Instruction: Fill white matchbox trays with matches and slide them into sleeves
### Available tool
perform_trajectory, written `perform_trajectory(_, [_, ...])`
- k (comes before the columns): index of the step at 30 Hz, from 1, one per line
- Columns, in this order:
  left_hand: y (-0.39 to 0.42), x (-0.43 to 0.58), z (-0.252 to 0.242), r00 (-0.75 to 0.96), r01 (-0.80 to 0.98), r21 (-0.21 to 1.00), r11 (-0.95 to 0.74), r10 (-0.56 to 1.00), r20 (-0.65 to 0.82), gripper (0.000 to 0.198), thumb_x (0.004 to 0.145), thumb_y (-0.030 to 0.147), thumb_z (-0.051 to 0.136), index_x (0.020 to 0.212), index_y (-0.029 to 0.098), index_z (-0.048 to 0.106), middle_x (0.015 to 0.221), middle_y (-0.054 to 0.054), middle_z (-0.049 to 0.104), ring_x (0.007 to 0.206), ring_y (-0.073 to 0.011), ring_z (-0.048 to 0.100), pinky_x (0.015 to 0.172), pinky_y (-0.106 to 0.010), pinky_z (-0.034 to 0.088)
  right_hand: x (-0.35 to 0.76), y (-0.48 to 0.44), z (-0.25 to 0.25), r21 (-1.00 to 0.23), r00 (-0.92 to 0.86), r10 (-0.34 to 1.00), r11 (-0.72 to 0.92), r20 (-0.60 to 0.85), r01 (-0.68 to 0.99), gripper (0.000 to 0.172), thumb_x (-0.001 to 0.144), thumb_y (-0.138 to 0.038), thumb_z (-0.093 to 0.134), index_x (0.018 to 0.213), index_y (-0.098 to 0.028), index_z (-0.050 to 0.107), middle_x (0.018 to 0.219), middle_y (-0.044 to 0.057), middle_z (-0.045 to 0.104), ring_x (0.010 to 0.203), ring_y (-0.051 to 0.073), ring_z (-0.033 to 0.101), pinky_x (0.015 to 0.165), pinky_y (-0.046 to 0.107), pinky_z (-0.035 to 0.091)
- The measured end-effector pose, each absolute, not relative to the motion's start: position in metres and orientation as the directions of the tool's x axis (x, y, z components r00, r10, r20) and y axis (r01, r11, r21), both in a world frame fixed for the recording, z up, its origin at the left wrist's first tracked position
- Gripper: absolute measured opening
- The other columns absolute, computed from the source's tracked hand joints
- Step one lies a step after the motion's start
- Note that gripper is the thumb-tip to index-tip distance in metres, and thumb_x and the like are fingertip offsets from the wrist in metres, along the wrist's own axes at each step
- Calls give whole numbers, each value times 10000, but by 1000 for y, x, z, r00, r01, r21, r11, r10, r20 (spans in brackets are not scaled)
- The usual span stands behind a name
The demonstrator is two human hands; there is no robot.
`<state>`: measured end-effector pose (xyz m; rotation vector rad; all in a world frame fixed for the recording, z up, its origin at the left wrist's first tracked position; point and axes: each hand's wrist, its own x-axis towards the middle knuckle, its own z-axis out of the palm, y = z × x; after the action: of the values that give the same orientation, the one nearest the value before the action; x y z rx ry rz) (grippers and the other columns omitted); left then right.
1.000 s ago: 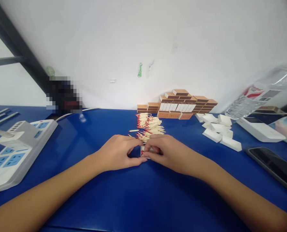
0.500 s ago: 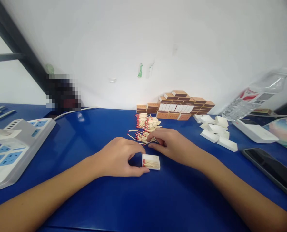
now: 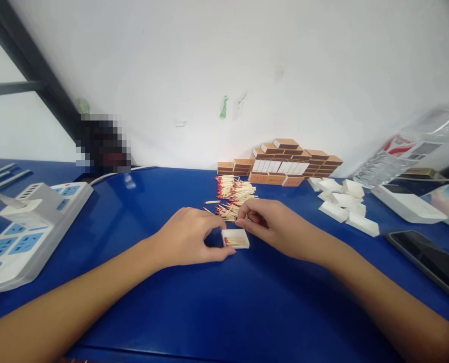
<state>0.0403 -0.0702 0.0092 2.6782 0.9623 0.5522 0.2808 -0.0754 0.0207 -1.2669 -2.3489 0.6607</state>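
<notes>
My left hand (image 3: 192, 237) grips the left end of a small white matchbox tray (image 3: 243, 243) between thumb and fingers, low over the blue table. Several red-headed matches (image 3: 232, 241) lie inside the tray, heads to the left. My right hand (image 3: 268, 222) is pinched just above the tray's far edge; a match appears to be at its fingertips, mostly hidden. Behind it lies a loose heap of matches (image 3: 228, 189) with red heads mostly pointing left, partly covered by the right hand.
Stacked brown matchboxes (image 3: 285, 151) stand against the wall. Right of the heap are empty white trays (image 3: 347, 200), a tilted plastic bottle (image 3: 394, 151), a white device (image 3: 409, 204) and a phone (image 3: 429, 262). A power strip (image 3: 31, 237) sits at the left.
My right hand has drawn slightly back from the match heap towards the tray. The tray and left hand sit a little higher in view, and the whole view has shifted slightly.
</notes>
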Motion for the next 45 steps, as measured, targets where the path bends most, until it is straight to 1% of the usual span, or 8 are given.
perform_trajectory(4, [-68, 39, 9, 674, 586, 335, -738, 673, 304, 288, 842, 487, 728, 830, 200, 704, 597, 51, 569, 530, -100, 495, 537, -249, 303, 271, -85, 24, -639, -557, 828, 466, 70, 612, 128, 987, -284, 593, 884, -227, 645, 675, -58, 518, 591, 109, 423, 556, 257, 317])
perform_trajectory(10, [-73, 39, 12, 780, 485, 358, -798, 580, 234, 275, 830, 458, 754, 922, 200, 726, 685, 48, 640, 578, -99, 554, 575, -247, 362, 268, -71, 8, -547, -480, 845, 523, 235, 653, 80, 976, -272, 618, 981, -212, 670, 692, -41, 531, 666, 135, 492, 632, 274, 365])
perform_trajectory(16, [-80, 42, 12, 808, 458, 344, -820, 545, 224, 291, 810, 467, 754, 903, 192, 731, 704, 44, 660, 582, -104, 564, 576, -261, 363, 268, -62, 1, -444, -546, 797, 599, 257, 666, 193, 1004, -248, 588, 1180, -216, 662, 969, 44, 683, 858, 179, 606, 762, 303, 438])
perform_trajectory(20, [-79, 42, 11, 810, 461, 333, -823, 543, 221, 305, 808, 485, 746, 900, 195, 732, 698, 39, 657, 578, -110, 558, 575, -264, 361, 273, -55, 1, -395, -547, 785, 619, 291, 679, 166, 1027, -241, 537, 1142, -211, 653, 1062, 70, 691, 936, 196, 621, 790, 308, 444])
perform_trajectory(26, [-79, 42, 10, 811, 465, 311, -829, 539, 227, 299, 820, 484, 732, 904, 197, 733, 682, 44, 648, 576, -110, 548, 570, -271, 352, 278, -46, -5, -368, -552, 786, 618, 277, 695, 101, 1025, -212, 532, 1009, -201, 631, 982, 51, 661, 857, 174, 590, 736, 281, 416])
perform_trajectory(36, [-78, 42, 10, 812, 462, 319, -827, 540, 224, 299, 829, 479, 729, 923, 195, 735, 692, 36, 666, 577, -115, 572, 572, -267, 363, 272, -48, 1, -242, -508, 830, 555, 233, 796, 141, 1042, -269, 490, 960, -187, 570, 973, 70, 653, 788, 181, 581, 681, 296, 380])
perform_trajectory(40, [-79, 43, 10, 818, 462, 291, -838, 530, 225, 302, 847, 495, 708, 909, 200, 728, 703, 24, 680, 590, -127, 591, 571, -272, 362, 267, -58, 8, -287, -496, 825, 562, 273, 776, 138, 1040, -279, 492, 958, -197, 566, 965, 65, 660, 798, 182, 586, 684, 298, 386])
perform_trajectory(45, [-81, 43, 8, 830, 450, 232, -863, 499, 249, 308, 859, 498, 690, 895, 194, 719, 748, -1, 708, 665, -166, 647, 599, -296, 393, 257, -75, 12, -219, -502, 851, 524, 153, 823, 169, 1023, -254, 509, 874, -204, 570, 913, 66, 668, 747, 180, 577, 632, 310, 341])
